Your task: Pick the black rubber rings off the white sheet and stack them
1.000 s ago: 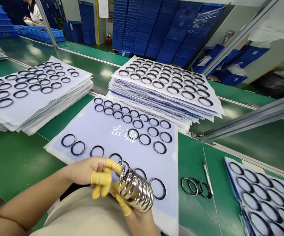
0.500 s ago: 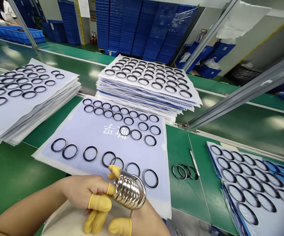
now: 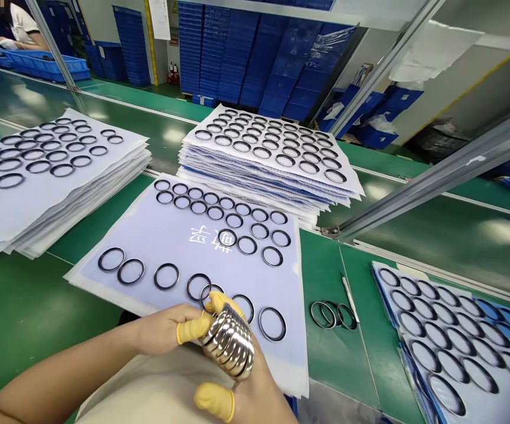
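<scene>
Shiny metal rings are bunched in a tilted row between my hands, low in the middle of the view. My right hand supports the row against its fingers, its yellow-capped thumb standing away at the lower left. From the left, my left hand grips the near-left end of the row, thumb on the front. Yellow finger covers show behind the rings; which hand some belong to is unclear. Below and around lies a white sheet with black-edged rings laid out on it; one ring behind my fingers is partly covered.
Tall stacks of ring-covered sheets stand behind and at left. On the right are a few loose rings, a white pen-like stick and another ring-covered sheet. A metal post slants across. A person works far left.
My left hand's fingers have risen from below to the row's end. A ring that stuck out at the right end now lies flush with the others. The view has shifted slightly.
</scene>
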Demonstrator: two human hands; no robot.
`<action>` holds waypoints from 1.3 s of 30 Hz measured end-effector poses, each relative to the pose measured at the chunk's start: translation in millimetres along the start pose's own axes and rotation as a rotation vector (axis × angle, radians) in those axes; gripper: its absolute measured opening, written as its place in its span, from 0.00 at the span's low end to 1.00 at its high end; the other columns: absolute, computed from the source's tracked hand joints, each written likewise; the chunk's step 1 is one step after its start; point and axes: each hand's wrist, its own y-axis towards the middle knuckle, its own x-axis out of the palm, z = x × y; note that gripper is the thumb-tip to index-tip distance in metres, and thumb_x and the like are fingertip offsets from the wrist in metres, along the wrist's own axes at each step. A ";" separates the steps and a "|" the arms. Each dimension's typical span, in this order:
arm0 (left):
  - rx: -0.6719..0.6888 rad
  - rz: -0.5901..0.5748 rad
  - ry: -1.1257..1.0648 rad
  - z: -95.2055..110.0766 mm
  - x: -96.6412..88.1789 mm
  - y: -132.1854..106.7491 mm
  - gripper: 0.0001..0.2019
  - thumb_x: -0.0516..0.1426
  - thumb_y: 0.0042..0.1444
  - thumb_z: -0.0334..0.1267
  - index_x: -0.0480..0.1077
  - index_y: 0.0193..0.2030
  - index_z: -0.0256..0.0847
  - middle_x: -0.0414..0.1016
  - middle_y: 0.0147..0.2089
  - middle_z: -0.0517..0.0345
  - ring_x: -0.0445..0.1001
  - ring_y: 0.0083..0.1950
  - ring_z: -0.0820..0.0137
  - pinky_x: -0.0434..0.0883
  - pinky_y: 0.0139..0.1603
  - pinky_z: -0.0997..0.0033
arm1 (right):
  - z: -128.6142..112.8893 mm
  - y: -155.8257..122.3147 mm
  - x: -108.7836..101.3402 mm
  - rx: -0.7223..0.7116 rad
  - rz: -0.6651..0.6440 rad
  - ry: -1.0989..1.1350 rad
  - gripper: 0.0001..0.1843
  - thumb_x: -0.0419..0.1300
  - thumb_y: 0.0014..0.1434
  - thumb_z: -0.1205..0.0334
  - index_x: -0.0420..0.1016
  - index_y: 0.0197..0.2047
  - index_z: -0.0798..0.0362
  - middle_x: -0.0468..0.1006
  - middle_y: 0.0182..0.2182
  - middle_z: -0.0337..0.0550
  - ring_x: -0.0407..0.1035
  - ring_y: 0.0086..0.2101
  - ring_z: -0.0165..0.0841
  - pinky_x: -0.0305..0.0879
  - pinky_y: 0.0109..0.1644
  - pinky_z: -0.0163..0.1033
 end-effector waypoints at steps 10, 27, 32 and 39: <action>0.094 0.047 0.196 13.9 0.3 1.7 0.12 0.58 0.58 0.42 0.75 0.29 0.36 0.74 0.35 0.55 0.71 0.39 0.68 0.68 0.46 0.69 | -9.8 0.1 5.2 -0.011 -0.021 -0.010 0.43 0.65 0.49 0.40 0.56 0.65 0.40 0.56 0.65 0.51 0.56 0.61 0.53 0.54 0.62 0.59; 0.366 0.115 0.752 27.1 3.8 -3.9 0.12 0.53 0.57 0.23 0.77 0.38 0.35 0.78 0.44 0.50 0.76 0.44 0.69 0.71 0.47 0.75 | 9.4 2.5 -1.5 0.051 -0.350 0.359 0.26 0.66 0.54 0.52 0.70 0.54 0.49 0.81 0.43 0.50 0.77 0.39 0.42 0.70 0.46 0.50; 0.320 0.055 0.889 29.0 -2.7 -3.6 0.10 0.51 0.61 0.28 0.75 0.37 0.37 0.77 0.43 0.51 0.75 0.42 0.70 0.70 0.45 0.76 | 14.8 3.7 2.0 0.026 -0.333 0.484 0.19 0.65 0.56 0.54 0.74 0.51 0.46 0.82 0.44 0.47 0.79 0.37 0.39 0.70 0.46 0.48; -0.074 -0.367 0.741 47.0 -29.0 -8.6 0.08 0.53 0.60 0.30 0.73 0.40 0.39 0.78 0.28 0.59 0.73 0.24 0.75 0.69 0.27 0.81 | 8.8 -4.5 -2.6 0.101 -0.221 0.263 0.28 0.69 0.50 0.55 0.69 0.54 0.46 0.77 0.50 0.48 0.73 0.47 0.46 0.68 0.51 0.51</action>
